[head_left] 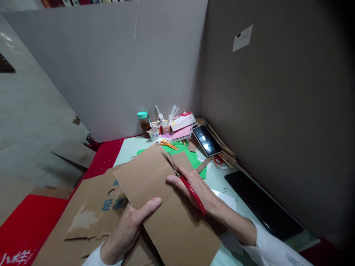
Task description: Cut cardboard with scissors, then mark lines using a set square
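Left hand (126,231) at lower centre, palm down, thumb pressed flat on cardboard sheet (163,199), fingers clamped under its near edge. Right hand (201,192) just right of centre, fingers closed through red-handled scissors (184,181); blades laid across the sheet, tips toward its far edge. Sheet resting over a larger torn printed cardboard piece (91,218) at lower left. Beyond, mid-frame: green paper (191,157), orange scissors (168,145), phone (207,140). Farthest, against the wall: teal-capped bottle (144,123), paper cups (159,130).
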`<state>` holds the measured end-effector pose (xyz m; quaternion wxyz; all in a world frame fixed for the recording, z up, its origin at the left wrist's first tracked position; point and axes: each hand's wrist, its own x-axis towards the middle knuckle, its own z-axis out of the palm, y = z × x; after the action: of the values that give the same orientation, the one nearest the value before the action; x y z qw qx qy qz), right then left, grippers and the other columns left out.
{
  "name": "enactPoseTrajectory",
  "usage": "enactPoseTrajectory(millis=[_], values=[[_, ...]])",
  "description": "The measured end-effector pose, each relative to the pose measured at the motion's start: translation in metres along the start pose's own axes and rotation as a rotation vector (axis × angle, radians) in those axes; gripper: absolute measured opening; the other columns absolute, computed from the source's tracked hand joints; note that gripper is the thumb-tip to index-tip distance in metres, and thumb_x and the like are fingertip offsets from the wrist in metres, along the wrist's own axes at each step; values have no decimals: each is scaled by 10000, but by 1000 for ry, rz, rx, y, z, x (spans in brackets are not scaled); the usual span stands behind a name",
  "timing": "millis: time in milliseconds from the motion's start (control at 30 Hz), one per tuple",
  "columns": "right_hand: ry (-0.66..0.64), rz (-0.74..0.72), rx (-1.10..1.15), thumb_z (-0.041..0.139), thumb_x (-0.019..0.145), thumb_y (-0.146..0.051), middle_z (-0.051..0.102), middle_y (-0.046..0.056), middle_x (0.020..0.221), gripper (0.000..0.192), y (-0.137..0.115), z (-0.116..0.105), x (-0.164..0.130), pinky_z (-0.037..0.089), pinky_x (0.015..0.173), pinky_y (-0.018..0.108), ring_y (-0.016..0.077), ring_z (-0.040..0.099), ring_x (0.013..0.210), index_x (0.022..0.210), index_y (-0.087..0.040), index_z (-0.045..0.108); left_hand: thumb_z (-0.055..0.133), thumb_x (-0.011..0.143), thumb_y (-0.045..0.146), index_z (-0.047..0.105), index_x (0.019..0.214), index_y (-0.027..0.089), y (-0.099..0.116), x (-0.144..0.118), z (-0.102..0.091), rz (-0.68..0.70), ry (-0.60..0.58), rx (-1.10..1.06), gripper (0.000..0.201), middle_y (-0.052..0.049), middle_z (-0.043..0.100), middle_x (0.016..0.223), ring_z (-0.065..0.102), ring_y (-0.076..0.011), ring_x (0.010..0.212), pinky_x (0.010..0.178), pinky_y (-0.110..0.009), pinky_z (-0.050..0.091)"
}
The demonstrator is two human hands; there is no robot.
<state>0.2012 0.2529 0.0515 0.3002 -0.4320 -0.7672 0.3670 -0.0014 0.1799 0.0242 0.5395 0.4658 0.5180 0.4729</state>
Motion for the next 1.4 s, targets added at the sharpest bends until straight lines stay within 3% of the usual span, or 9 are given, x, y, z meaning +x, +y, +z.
enactPoseTrajectory(millis=[67, 267, 400, 500, 700, 900, 1100, 1267, 1400], values=[[-4, -9, 6, 491, 964, -606, 745, 88, 1017, 453, 2, 1, 1, 471, 898, 424, 300, 667, 987, 1151, -241, 682, 703, 838, 507, 568, 1390, 230, 0, 1, -1, 1, -16, -2, 632, -70, 697, 1286, 569, -302, 1287, 1215, -444, 299], [27, -36, 37, 583, 898, -647, 689, 101, 1229, 683, 3, -5, 5, 470, 928, 429, 307, 632, 1124, 1454, -270, 462, 698, 851, 476, 556, 1396, 244, -8, -1, -1, 2, -62, -9, 610, -59, 688, 1305, 494, -291, 1364, 1204, -447, 322], [10, -37, 26, 482, 974, -587, 729, 68, 1015, 437, -2, -5, 2, 469, 878, 396, 268, 662, 971, 1187, -246, 655, 696, 857, 467, 546, 1402, 252, -9, 0, -1, -8, -78, -6, 605, -56, 682, 1315, 458, -287, 1393, 1192, -452, 338], [0, -20, 6, 431, 995, -556, 709, 72, 865, 419, -4, -4, 1, 464, 806, 391, 263, 657, 842, 949, -232, 692, 679, 873, 454, 551, 1398, 244, -8, 2, -2, -19, -89, -12, 580, -57, 683, 1313, 511, -285, 1347, 1214, -448, 300], [27, -54, 63, 496, 947, -614, 698, 54, 1108, 438, -7, -10, 3, 472, 886, 394, 274, 636, 1065, 1242, -304, 591, 710, 835, 450, 539, 1407, 250, -7, -3, -1, -4, -116, -14, 629, -46, 656, 1357, 333, -286, 1470, 1199, -450, 325], [53, -28, 47, 381, 989, -597, 668, 50, 775, 473, -7, -5, 3, 454, 744, 387, 243, 623, 759, 754, -241, 586, 707, 843, 448, 528, 1416, 262, -5, -2, -1, -16, -123, 0, 628, -46, 635, 1384, 284, -290, 1490, 1197, -470, 320], [93, -55, 48, 522, 903, -664, 700, 74, 1024, 471, -7, -9, 12, 473, 839, 381, 265, 633, 962, 1034, -227, 644, 705, 846, 441, 504, 1436, 256, -4, -1, 0, -10, -168, -9, 650, -75, 643, 1368, 397, -313, 1428, 1168, -496, 344], [108, -65, 29, 402, 979, -641, 580, -4, 663, 545, -6, -9, 13, 443, 662, 332, 168, 527, 640, 663, -220, 543, 698, 841, 436, 494, 1444, 234, 1, -1, 0, -16, -207, -50, 668, -111, 661, 1337, 535, -333, 1312, 1124, -524, 385], [100, -73, 60, 469, 1001, -564, 578, -27, 700, 478, -4, -6, 11, 486, 685, 303, 125, 558, 655, 738, -182, 584, 701, 828, 421, 487, 1447, 224, 5, 0, 1, -7, -242, -87, 684, -107, 674, 1317, 535, -318, 1316, 1121, -496, 390]])
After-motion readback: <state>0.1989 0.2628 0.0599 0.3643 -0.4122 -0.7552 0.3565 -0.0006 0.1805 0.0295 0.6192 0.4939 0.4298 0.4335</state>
